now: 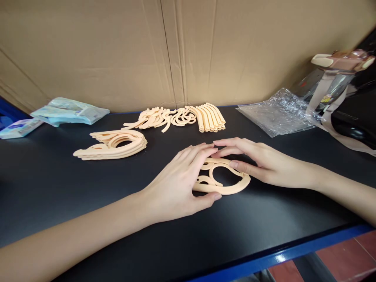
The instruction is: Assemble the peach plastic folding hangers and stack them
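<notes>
A peach plastic curved frame piece (232, 187) lies flat on the black table (88, 203) in the middle. My left hand (179, 184) covers its left side, fingers laid over the top edge and thumb pressed at the near edge. My right hand (258, 160) rests on its right side, fingertips meeting the left hand's above the piece and thumb on its inner curve. Both hands grip the same piece.
A stack of similar peach pieces (114, 144) lies to the left. Several more peach parts (182, 116) lie at the back by the cardboard wall. Blue packets (69, 111) sit far left. A clear plastic bag (277, 112) and a bottle with a strap (335, 82) are at right.
</notes>
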Demonstrator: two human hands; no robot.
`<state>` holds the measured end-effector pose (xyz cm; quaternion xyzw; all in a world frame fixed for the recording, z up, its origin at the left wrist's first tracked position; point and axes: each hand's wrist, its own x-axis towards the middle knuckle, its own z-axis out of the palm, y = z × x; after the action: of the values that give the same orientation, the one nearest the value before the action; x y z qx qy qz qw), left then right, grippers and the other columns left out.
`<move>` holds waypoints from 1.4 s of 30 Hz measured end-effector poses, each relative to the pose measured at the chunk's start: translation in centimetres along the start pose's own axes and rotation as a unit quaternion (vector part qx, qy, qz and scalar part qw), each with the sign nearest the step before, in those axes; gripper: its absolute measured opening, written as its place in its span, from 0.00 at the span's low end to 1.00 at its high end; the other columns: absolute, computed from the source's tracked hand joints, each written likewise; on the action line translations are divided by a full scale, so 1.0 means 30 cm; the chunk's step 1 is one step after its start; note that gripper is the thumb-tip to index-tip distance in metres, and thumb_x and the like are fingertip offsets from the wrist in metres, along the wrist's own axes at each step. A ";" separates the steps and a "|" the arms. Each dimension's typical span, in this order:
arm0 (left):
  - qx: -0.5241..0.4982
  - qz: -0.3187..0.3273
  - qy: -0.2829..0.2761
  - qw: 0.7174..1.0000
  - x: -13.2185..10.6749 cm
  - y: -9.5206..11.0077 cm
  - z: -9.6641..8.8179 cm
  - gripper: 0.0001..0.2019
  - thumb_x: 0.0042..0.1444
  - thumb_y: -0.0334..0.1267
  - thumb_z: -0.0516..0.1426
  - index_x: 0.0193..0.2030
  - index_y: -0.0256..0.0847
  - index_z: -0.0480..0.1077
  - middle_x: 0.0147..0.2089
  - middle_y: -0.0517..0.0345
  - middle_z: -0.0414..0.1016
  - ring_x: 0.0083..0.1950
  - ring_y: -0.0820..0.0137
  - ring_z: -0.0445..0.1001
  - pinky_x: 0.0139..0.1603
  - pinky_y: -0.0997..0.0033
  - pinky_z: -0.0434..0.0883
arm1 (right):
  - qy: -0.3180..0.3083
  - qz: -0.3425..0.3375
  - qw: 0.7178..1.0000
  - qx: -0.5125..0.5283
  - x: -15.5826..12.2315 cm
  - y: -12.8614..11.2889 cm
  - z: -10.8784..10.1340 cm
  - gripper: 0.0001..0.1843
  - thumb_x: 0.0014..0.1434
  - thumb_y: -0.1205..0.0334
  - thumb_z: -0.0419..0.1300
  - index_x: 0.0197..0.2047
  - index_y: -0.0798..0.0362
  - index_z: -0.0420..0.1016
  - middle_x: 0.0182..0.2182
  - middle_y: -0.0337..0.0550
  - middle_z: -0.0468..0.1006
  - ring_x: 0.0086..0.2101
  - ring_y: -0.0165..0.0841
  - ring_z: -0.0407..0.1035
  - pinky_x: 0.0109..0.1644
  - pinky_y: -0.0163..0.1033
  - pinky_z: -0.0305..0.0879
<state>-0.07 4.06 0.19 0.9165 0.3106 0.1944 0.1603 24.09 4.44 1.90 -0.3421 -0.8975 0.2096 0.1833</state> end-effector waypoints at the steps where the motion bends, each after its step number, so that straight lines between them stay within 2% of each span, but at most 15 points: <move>1: -0.007 -0.005 -0.003 1.000 0.000 -0.001 0.000 0.34 0.55 0.44 0.62 0.65 0.43 0.53 0.68 0.45 0.61 0.68 0.54 0.59 0.65 0.46 0.63 | -0.008 0.002 1.000 0.006 -0.001 -0.003 0.002 0.22 0.70 0.56 0.50 0.65 0.44 0.60 0.59 0.43 0.71 0.61 0.37 0.62 0.64 0.49 0.61; 5: -0.030 -0.016 -0.019 0.999 -0.003 -0.006 0.000 0.34 0.56 0.44 0.62 0.66 0.43 0.52 0.67 0.46 0.61 0.66 0.57 0.63 0.64 0.50 0.65 | -0.016 -0.013 1.000 -0.010 0.000 -0.009 0.011 0.26 0.68 0.52 0.53 0.66 0.48 0.57 0.62 0.47 0.67 0.60 0.39 0.62 0.63 0.49 0.61; 8: -0.030 -0.040 -0.015 0.999 -0.008 -0.009 0.003 0.35 0.57 0.46 0.62 0.67 0.42 0.52 0.65 0.47 0.64 0.64 0.57 0.66 0.61 0.51 0.68 | 0.000 -0.037 0.999 -0.038 0.002 -0.011 0.014 0.21 0.66 0.51 0.56 0.58 0.52 0.66 0.59 0.52 0.69 0.58 0.41 0.63 0.60 0.50 0.64; 12: -0.022 -0.059 0.000 0.998 -0.011 -0.010 0.009 0.33 0.57 0.47 0.62 0.66 0.44 0.53 0.60 0.49 0.69 0.60 0.57 0.69 0.58 0.52 0.71 | -0.014 -0.050 0.997 -0.063 0.001 -0.009 0.011 0.16 0.65 0.50 0.57 0.49 0.51 0.74 0.61 0.53 0.65 0.59 0.44 0.61 0.60 0.53 0.62; 17: -0.019 -0.041 0.029 0.999 -0.007 -0.004 0.008 0.33 0.54 0.43 0.64 0.63 0.46 0.55 0.60 0.51 0.69 0.59 0.60 0.69 0.57 0.54 0.71 | -0.038 -0.066 0.994 -0.078 -0.001 -0.003 0.017 0.21 0.62 0.46 0.59 0.53 0.50 0.75 0.67 0.53 0.58 0.65 0.47 0.52 0.65 0.58 0.55; 21: -0.002 -0.013 0.040 0.999 -0.007 -0.003 0.006 0.32 0.54 0.40 0.65 0.62 0.43 0.56 0.57 0.51 0.70 0.56 0.61 0.70 0.56 0.57 0.71 | -0.053 -0.077 0.992 -0.079 -0.001 0.002 0.021 0.24 0.62 0.46 0.60 0.56 0.49 0.74 0.69 0.51 0.54 0.67 0.45 0.48 0.68 0.57 0.51; 31: -0.006 -0.022 0.020 1.000 -0.009 -0.001 0.005 0.31 0.55 0.41 0.62 0.63 0.43 0.55 0.58 0.50 0.69 0.57 0.59 0.69 0.56 0.55 0.71 | -0.073 -0.070 0.992 -0.078 0.002 0.006 0.020 0.26 0.63 0.45 0.58 0.59 0.48 0.72 0.68 0.51 0.53 0.67 0.41 0.48 0.68 0.53 0.50; 38: -0.008 -0.037 0.013 0.999 -0.002 0.008 0.000 0.31 0.54 0.39 0.62 0.63 0.39 0.57 0.57 0.50 0.70 0.57 0.60 0.70 0.56 0.58 0.71 | -0.069 -0.087 0.991 -0.079 -0.001 0.011 0.025 0.26 0.63 0.46 0.58 0.61 0.49 0.70 0.68 0.50 0.53 0.67 0.39 0.48 0.69 0.50 0.50; 42: 0.020 -0.051 0.015 0.998 0.001 0.011 0.001 0.31 0.53 0.42 0.63 0.61 0.38 0.58 0.56 0.49 0.72 0.56 0.59 0.70 0.56 0.56 0.70 | -0.070 -0.093 0.990 -0.076 0.003 0.011 0.024 0.26 0.64 0.46 0.58 0.61 0.49 0.70 0.68 0.50 0.55 0.67 0.39 0.49 0.68 0.49 0.51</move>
<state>0.13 3.84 0.31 0.8995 0.3635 0.1932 0.1466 23.87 4.56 1.15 -0.2542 -0.9494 0.1460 0.1124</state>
